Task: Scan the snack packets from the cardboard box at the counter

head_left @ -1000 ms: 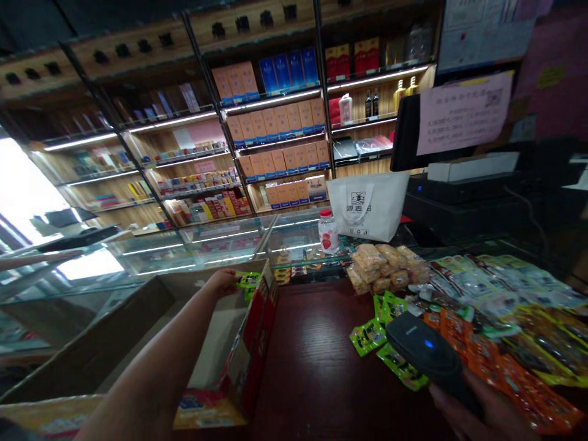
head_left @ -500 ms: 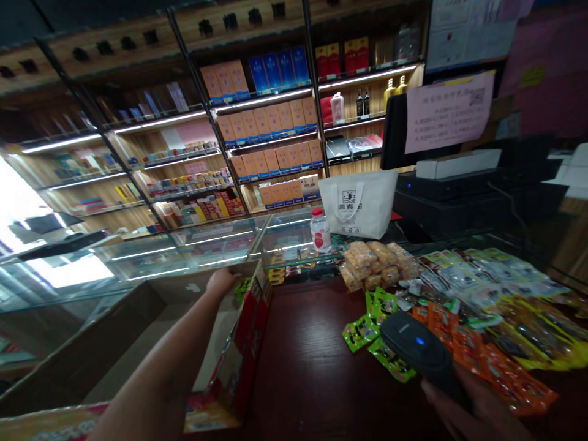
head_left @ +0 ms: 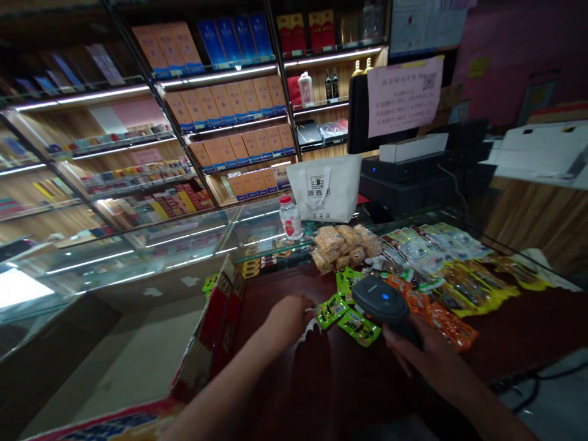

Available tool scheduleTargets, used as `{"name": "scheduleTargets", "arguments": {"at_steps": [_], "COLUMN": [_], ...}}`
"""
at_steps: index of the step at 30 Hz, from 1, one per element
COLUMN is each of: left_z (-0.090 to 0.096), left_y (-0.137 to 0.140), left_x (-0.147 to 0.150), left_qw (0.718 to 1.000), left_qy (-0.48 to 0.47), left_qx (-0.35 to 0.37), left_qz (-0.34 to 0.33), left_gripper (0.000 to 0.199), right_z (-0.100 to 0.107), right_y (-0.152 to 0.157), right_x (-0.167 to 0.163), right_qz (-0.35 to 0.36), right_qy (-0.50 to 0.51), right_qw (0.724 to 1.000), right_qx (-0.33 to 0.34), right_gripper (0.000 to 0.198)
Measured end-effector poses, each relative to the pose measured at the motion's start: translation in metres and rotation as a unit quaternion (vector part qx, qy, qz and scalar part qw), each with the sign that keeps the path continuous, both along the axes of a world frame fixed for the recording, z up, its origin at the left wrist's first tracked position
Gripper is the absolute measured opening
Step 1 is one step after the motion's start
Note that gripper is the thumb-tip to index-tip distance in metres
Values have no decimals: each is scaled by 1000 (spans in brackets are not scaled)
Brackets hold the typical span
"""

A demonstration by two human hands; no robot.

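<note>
My right hand [head_left: 427,349] grips a dark barcode scanner [head_left: 379,299] with a lit blue light, tilted over the counter. My left hand [head_left: 291,318] has its fingers pinched at the left edge of a green snack packet [head_left: 331,310]. Another green snack packet [head_left: 359,327] lies just in front of it, and more are partly covered by the scanner. Orange snack packets [head_left: 452,324] extend to the right behind my right hand. In the open cardboard box [head_left: 220,306] at left, a green packet [head_left: 210,283] shows near the far right corner.
Clear-wrapped pastries [head_left: 342,245], yellow-edged packets [head_left: 475,285] and silvery packets [head_left: 425,242] cover the far side of the counter [head_left: 275,288]. Behind them stand a red-capped bottle [head_left: 291,219], a white bag [head_left: 342,193] and a monitor [head_left: 361,116]. A glass display case [head_left: 184,236] borders the box.
My left hand has come out of the box and moved right to the green packets on the counter. The scanner stays in my right hand. The view has turned right.
</note>
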State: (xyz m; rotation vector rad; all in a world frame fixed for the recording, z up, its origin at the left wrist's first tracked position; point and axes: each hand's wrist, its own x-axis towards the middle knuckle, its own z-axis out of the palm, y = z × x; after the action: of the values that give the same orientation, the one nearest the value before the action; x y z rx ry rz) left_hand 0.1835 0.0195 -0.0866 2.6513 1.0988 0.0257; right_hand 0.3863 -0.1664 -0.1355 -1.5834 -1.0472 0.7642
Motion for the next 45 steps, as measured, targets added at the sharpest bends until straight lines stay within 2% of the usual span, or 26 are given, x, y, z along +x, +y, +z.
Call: {"name": "scheduleTargets", "arguments": {"at_steps": [2, 5, 10, 12, 14, 17, 20, 23, 27, 35, 45], "left_z": [-32, -63, -86, -92, -97, -101, -99, -93, -85, -85, -86], "left_y": [-7, -5, 3, 4, 5, 4, 3, 5, 10, 16, 15], "left_x": [13, 23, 20, 14, 8, 5, 5, 2, -8, -14, -13], "left_qw": [999, 996, 981, 961, 930, 859, 795, 757, 720, 693, 706], "left_qy": [-2, -26, -143, -229, -314, -420, -494, -537, -576, -618, -614], "left_qx": [2, 7, -14, -59, -133, -261, -327, -349, -351, -269, -245], "left_qz": [40, 88, 134, 142, 139, 133, 128, 132, 161, 255, 254], "left_gripper": [29, 29, 23, 23, 22, 32, 40, 40, 40, 39, 39], "right_z": [0, -4, -11, -12, -13, -15, -16, -16, -15, -11, -7], "right_y": [-3, -7, -8, -8, -7, -4, 0, 3, 7, 10, 9], "right_x": [0, 2, 5, 4, 3, 0, -4, -9, -16, -37, -43], "right_qz": [2, 13, 22, 22, 22, 21, 25, 35, 52, 80, 84], "right_qy": [3, 17, 39, 41, 40, 38, 38, 47, 48, 71, 38], "right_qw": [1000, 1000, 999, 999, 999, 999, 999, 998, 997, 994, 995], "right_qx": [3, 2, -8, -10, -7, -6, -5, -13, -14, -22, -23], "right_gripper": [28, 29, 30, 30, 29, 28, 28, 30, 33, 31, 28]}}
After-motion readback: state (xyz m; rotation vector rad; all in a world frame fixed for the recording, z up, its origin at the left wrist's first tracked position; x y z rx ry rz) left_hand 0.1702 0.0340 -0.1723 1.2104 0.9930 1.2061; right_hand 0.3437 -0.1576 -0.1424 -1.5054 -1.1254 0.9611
